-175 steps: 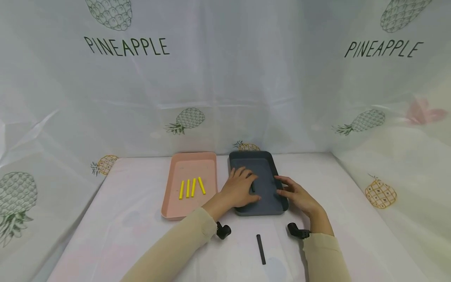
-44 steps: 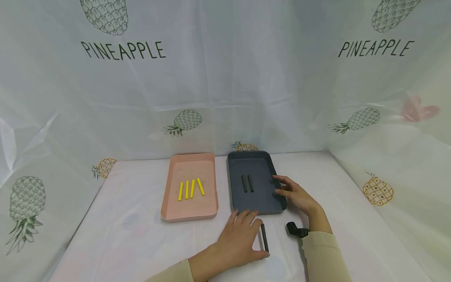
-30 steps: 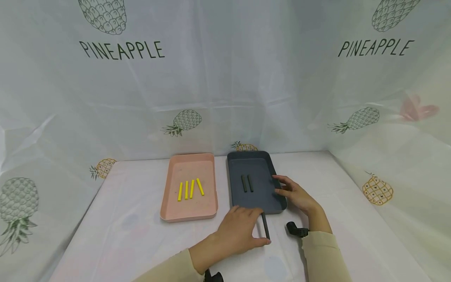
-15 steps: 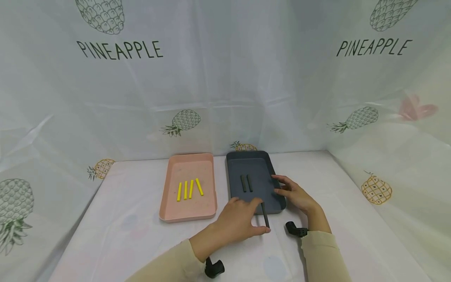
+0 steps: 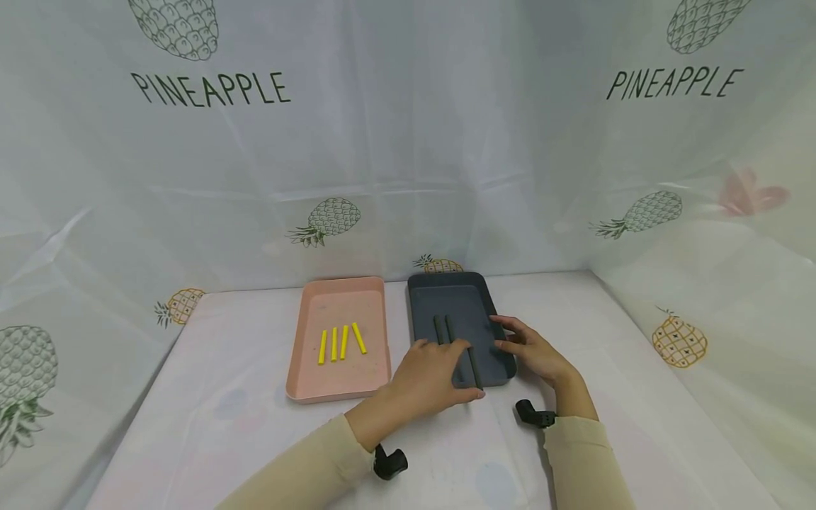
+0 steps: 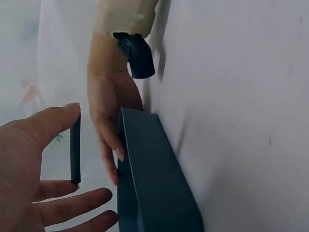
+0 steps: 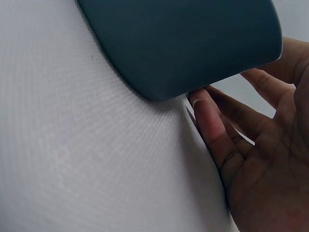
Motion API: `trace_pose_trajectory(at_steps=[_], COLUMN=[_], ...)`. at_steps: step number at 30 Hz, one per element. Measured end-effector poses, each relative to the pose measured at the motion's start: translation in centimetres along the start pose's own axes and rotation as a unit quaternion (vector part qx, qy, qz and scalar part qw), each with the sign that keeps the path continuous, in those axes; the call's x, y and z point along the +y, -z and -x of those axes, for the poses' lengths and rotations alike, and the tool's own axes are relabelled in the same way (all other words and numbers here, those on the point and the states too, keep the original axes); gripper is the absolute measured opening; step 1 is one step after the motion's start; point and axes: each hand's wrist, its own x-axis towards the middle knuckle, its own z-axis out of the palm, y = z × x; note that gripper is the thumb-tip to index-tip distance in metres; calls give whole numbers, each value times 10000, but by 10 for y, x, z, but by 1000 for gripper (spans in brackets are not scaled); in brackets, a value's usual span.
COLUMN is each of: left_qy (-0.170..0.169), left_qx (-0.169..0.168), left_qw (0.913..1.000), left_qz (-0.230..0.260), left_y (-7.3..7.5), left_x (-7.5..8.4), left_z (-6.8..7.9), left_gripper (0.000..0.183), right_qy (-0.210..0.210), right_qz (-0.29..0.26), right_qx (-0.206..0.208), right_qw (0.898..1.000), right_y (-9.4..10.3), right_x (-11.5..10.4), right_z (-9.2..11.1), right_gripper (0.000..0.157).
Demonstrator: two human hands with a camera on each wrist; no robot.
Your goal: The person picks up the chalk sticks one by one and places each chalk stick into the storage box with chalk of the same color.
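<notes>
My left hand (image 5: pixel 426 379) holds a slim dark stick (image 5: pixel 474 368) by its two ends, between thumb and forefinger. In the left wrist view this stick (image 6: pixel 75 150) spans the gap from thumb to forefinger while the other fingers stay spread. The hand is over the near side of the dark grey tray (image 5: pixel 455 296). Two similar dark sticks (image 5: pixel 449 327) lie side by side in that tray, their near ends hidden by the hand. At the tray's right edge my right hand (image 5: pixel 538 356) grips the rim, with fingers along the outer wall (image 7: pixel 217 53) in the right wrist view.
Left of the dark tray stands a pink tray (image 5: pixel 306 375) with several yellow sticks (image 5: pixel 344 342) in a row. Both trays sit on a white cloth-covered table (image 5: pixel 446 460). A pineapple-print curtain (image 5: pixel 421 142) rises behind the table and along its sides.
My left hand has picked up the dark stick from the cloth in front and carried it forward over the dark tray. The right hand has stayed at the tray's edge.
</notes>
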Motion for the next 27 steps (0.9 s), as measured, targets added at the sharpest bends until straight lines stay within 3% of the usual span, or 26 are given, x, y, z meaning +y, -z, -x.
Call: trace_pose_trajectory(at_steps=[16, 27], left_qy=[388, 644], left_qx=[-80, -171], left_qw=[9991, 9977], left_qz=[133, -74], left_y=[-6, -12], left_x=[-13, -26], left_z=[-25, -42], left_gripper=[81, 82], right_qy=[-17, -36], right_qz=[28, -16], right_qx=[-14, -50], right_qw=[10000, 10000], right_y=[1, 1], right_x=[2, 1], right_z=[-1, -1], right_gripper=[60, 60])
